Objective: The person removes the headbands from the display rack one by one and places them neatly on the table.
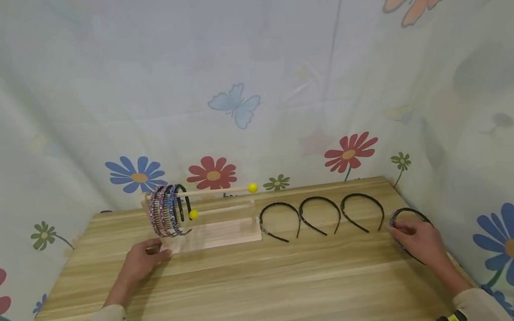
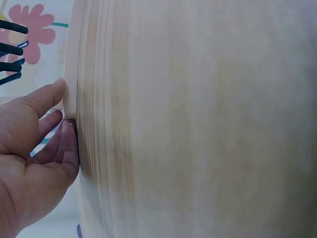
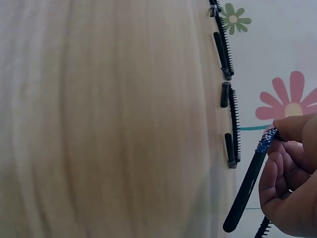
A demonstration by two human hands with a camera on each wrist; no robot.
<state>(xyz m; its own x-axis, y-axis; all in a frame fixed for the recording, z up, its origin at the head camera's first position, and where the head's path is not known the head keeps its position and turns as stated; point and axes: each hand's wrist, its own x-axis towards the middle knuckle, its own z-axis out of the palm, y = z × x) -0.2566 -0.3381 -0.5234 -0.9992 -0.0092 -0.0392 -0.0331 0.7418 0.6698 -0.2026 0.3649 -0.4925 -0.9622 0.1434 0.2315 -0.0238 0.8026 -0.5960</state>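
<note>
Wood table [image 1: 267, 290] bore rack [image 1: 217, 234] L of ctr (sparkly hdbands [image 1: 172, 210] looped on it), 3 dark hairbands [image 1: 318, 197] R of ctr, blue-glitter headband [image 3: 251, 168] nr R edge, gripped by R hand [image 1: 419, 241], w/ L hand [image 1: 142, 260] pinching rack's base end.

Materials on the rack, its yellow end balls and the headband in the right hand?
Rack: probably bare wood; pale, matte, board-like.
Yellow end balls: painted wood or plastic, can't tell; uniformly bright color.
Held headband: likely plastic, since the black end looks smooth and rigid; the blue sparkly part could be rhinestones or coarse glitter, given its pale glints.
</note>
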